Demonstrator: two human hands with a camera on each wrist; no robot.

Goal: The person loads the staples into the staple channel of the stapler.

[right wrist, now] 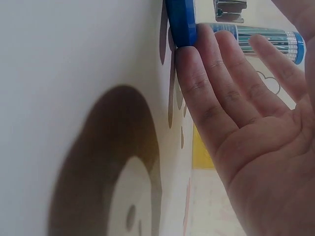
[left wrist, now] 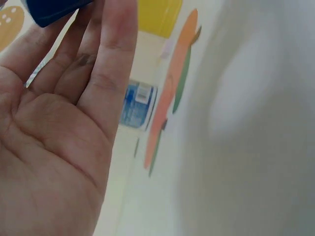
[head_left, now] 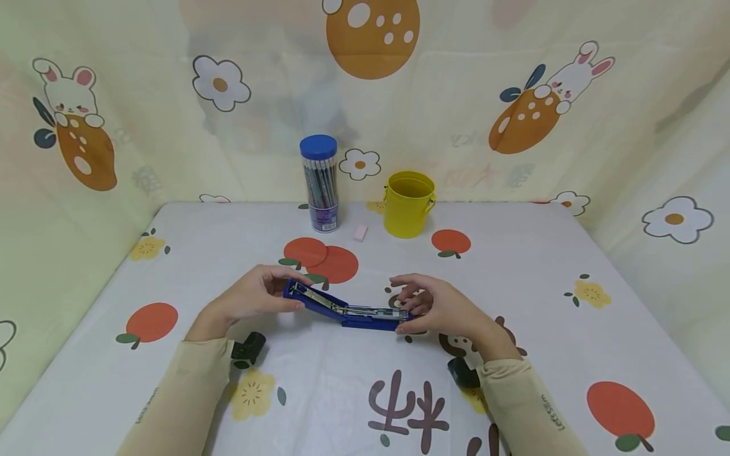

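A blue stapler (head_left: 342,311) is spread wide, its metal inner parts facing up. Its left half tilts upward, while the right half lies low over the table. My left hand (head_left: 256,294) pinches the raised left end between thumb and fingers. At the opposite end, the thumb and fingers of my right hand (head_left: 445,308) hold the tip, with the index finger lifted off. In the left wrist view a blue corner of the stapler (left wrist: 54,10) shows beyond the palm. The right wrist view shows fingertips touching the blue end (right wrist: 182,24).
Toward the back stand a clear jar of pencils (head_left: 320,183) with a blue lid and a yellow bucket (head_left: 407,209). A small pale pink eraser (head_left: 360,232) lies between them. The table bears a printed cloth (head_left: 319,392), and patterned curtains (head_left: 274,38) enclose it.
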